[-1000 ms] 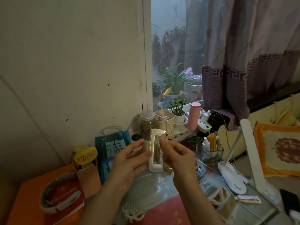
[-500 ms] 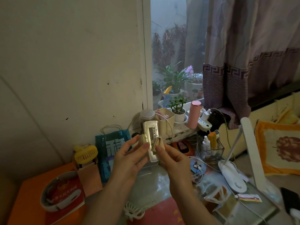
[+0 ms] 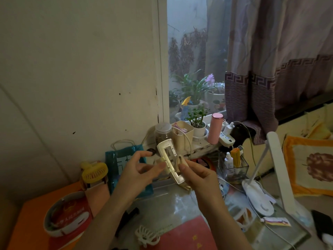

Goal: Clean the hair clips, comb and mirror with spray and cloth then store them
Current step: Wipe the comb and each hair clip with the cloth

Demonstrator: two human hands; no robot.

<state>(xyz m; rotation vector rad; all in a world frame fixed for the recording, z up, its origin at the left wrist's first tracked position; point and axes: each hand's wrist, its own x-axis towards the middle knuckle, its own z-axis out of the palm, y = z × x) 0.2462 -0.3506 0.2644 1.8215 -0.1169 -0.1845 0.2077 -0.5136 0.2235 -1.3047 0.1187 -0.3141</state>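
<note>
Wiping of cream hair clip (image 3: 169, 161) is underway, pinched by left hand (image 3: 138, 170) while right hand (image 3: 196, 175) presses cloth (image 3: 180, 162); turning is needed next.

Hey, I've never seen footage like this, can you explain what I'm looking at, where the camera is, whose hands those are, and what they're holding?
There is no machine here. The camera sits on a person's head, looking forward and down, so the two arms reaching in from below are the wearer's own. The left hand pinches one side of a cream rectangular hair clip. The right hand pinches a small beige cloth against the clip, apparently wiping it. Below lies a glass-topped desk. On it are a white claw clip, a white desk lamp, a yellow mini fan and a teal bag. A pink bottle stands on the windowsill.
</note>
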